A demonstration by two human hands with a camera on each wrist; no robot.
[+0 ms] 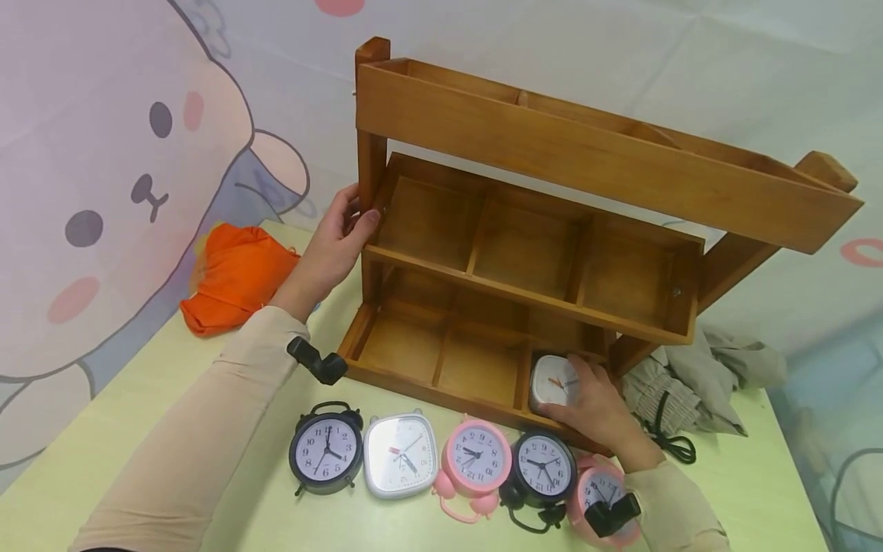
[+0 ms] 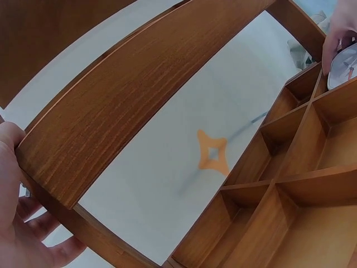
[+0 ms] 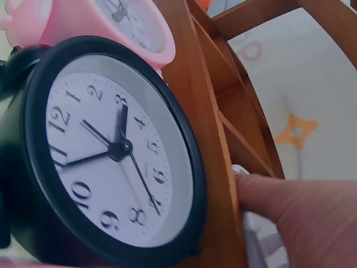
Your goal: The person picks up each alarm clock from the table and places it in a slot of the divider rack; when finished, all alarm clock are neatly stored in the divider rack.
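Observation:
My left hand (image 1: 338,238) grips the left upright of a three-tier brown wooden shelf (image 1: 593,165), beside its middle tier. In the left wrist view, the left hand's (image 2: 22,218) thumb lies on one side of the wood and its fingers curl beneath. At the bottom tier's right-hand compartment, my right hand (image 1: 600,410) holds a white, rounded-square alarm clock (image 1: 552,378) by its sides, its dial facing up. Part of that clock is hidden behind the hand. In the right wrist view, a black twin-bell alarm clock (image 3: 120,148) stands large beside the right hand (image 3: 301,218).
In front of the shelf lie a black clock (image 1: 326,451), a white square clock (image 1: 400,456), a pink clock (image 1: 477,458), another black clock (image 1: 543,465) and another pink one (image 1: 596,491). Orange cloth (image 1: 244,272) sits left; beige fabric (image 1: 690,376) with a black cord sits right.

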